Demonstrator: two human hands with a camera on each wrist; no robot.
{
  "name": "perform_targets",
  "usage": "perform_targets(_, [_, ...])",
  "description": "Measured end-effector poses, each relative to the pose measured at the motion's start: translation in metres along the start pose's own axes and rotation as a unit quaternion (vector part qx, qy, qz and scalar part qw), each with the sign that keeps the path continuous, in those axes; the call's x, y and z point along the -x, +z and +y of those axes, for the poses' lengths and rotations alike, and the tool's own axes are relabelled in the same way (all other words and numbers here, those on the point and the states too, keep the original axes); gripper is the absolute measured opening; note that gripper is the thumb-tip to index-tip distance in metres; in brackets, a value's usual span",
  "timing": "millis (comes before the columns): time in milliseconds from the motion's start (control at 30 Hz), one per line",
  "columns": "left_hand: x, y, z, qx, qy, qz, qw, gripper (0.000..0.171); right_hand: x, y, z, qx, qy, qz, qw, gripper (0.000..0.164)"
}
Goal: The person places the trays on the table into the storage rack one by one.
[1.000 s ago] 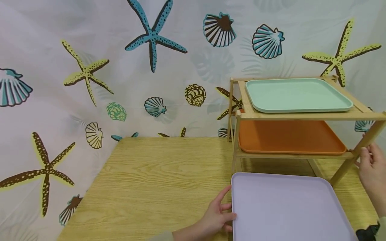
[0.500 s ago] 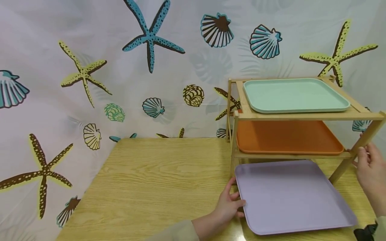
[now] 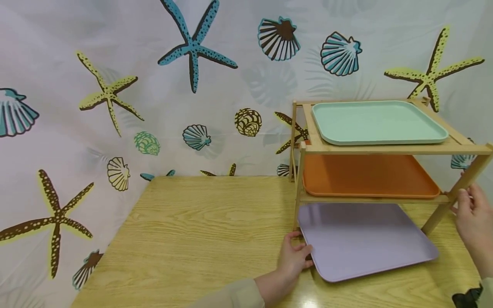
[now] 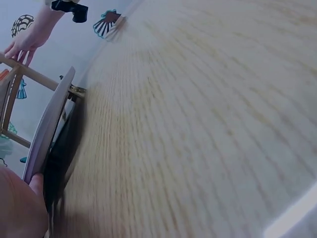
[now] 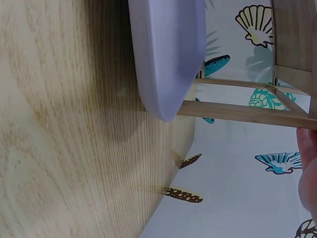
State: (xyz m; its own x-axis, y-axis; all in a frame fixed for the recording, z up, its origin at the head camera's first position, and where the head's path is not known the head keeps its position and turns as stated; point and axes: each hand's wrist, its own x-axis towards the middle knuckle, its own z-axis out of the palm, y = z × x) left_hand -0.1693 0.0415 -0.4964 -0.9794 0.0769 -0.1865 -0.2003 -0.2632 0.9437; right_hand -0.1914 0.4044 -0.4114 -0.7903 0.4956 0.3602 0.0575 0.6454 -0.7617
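A lavender tray [image 3: 366, 239] slants under the lowest shelf of a wooden rack [image 3: 393, 149], its back part inside and its front corner outside. My left hand [image 3: 293, 259] holds its left edge, thumb on the rim and fingers reaching beneath. The left wrist view shows the tray [image 4: 47, 129] raised off the tabletop on this side, with a dark gap below. At the far right, my right hand [image 3: 474, 220] grips the rack's right front leg [image 3: 467, 175]. In the right wrist view the tray's corner [image 5: 166, 99] hangs above the table beside that leg [image 5: 242, 113].
A mint tray [image 3: 379, 123] lies on the rack's top level and an orange tray [image 3: 369, 175] on the middle one. Wood-grain tabletop [image 3: 200, 231] extends to the left. Behind it hangs a white curtain [image 3: 231, 77] printed with shells and starfish.
My left hand has pushed the lavender tray away from me, and its back part has gone under the rack. The tray has also turned at a slant. The right hand stays on the leg.
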Motion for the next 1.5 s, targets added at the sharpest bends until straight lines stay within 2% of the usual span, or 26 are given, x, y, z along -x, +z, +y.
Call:
perform_targets(33, [-0.001, 0.0, 0.0, 0.002, 0.001, 0.003, 1.0, 0.048, -0.003, 0.002, 0.009, -0.004, -0.007, 0.004, 1.0, 0.046])
perform_targets(133, [0.001, 0.0, 0.0, 0.008, -0.009, -0.004, 0.9999, 0.058, -0.003, 0.003, 0.011, -0.01, -0.006, 0.0, 1.0, 0.046])
perform_targets(233, [0.008, -0.001, 0.002, 0.005, -0.016, -0.044, 0.9989, 0.067, -0.003, 0.003, 0.012, -0.002, -0.015, 0.007, 1.0, 0.044])
perform_targets(300, [0.014, 0.0, 0.004, 0.001, -0.024, -0.075, 0.9969, 0.074, 0.0, 0.001, 0.003, -0.006, -0.011, 0.007, 1.0, 0.043])
perform_targets(367, [0.02, -0.001, 0.005, -0.013, -0.027, -0.111, 0.9934, 0.081, -0.005, 0.004, 0.015, -0.033, -0.026, 0.019, 0.999, 0.04])
perform_targets(467, [0.026, -0.002, 0.005, -0.062, -0.017, -0.161, 0.9848, 0.088, -0.009, 0.007, 0.026, -0.069, -0.039, 0.025, 0.997, 0.04])
perform_targets(567, [0.028, -0.003, 0.004, -0.117, 0.002, -0.186, 0.9755, 0.083, -0.009, 0.007, 0.026, -0.052, -0.038, 0.026, 0.998, 0.04])
perform_targets(700, [0.025, -0.002, 0.003, -0.164, 0.027, -0.168, 0.9717, 0.065, -0.003, 0.003, 0.009, -0.018, -0.025, 0.019, 0.999, 0.038])
perform_targets(900, [0.011, -0.004, 0.0, -0.175, 0.055, -0.133, 0.974, 0.033, 0.002, 0.0, -0.002, 0.005, -0.018, 0.015, 1.0, 0.034])
perform_targets(1067, [-0.002, -0.007, -0.001, -0.19, 0.055, -0.147, 0.9692, 0.01, 0.003, 0.0, -0.002, 0.017, -0.011, 0.014, 1.0, 0.037])
perform_targets(1167, [-0.007, -0.008, 0.0, -0.201, 0.058, -0.151, 0.9661, 0.005, 0.003, 0.0, -0.002, 0.017, -0.009, 0.012, 1.0, 0.039])
perform_targets(1500, [-0.022, 0.0, 0.002, -0.175, 0.061, -0.087, 0.9787, 0.006, 0.005, 0.0, -0.004, -0.009, -0.011, -0.007, 1.0, 0.048])
